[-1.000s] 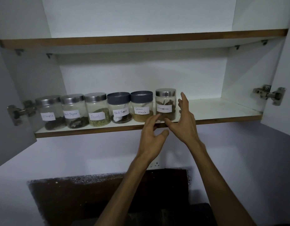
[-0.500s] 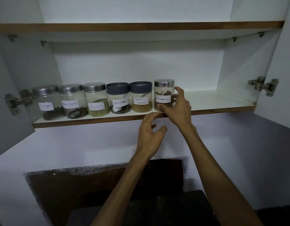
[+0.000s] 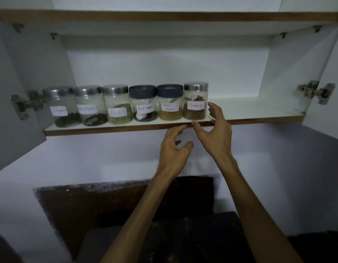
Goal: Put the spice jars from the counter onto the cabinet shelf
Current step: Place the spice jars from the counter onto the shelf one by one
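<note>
We see six spice jars [image 3: 130, 105] in a row on the cabinet shelf [image 3: 240, 109]. Our right hand [image 3: 214, 130], grip released, is just beside the rightmost jar [image 3: 195, 101]. Our left hand [image 3: 174, 147], loosely curled and holding nothing, is below the shelf edge.

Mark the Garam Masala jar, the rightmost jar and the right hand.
Garam Masala jar [image 3: 170, 109]: head view, on its white label.
Rightmost jar [image 3: 196, 105]: head view, on its label.
Right hand [image 3: 215, 133]: head view, back of the hand.
</note>
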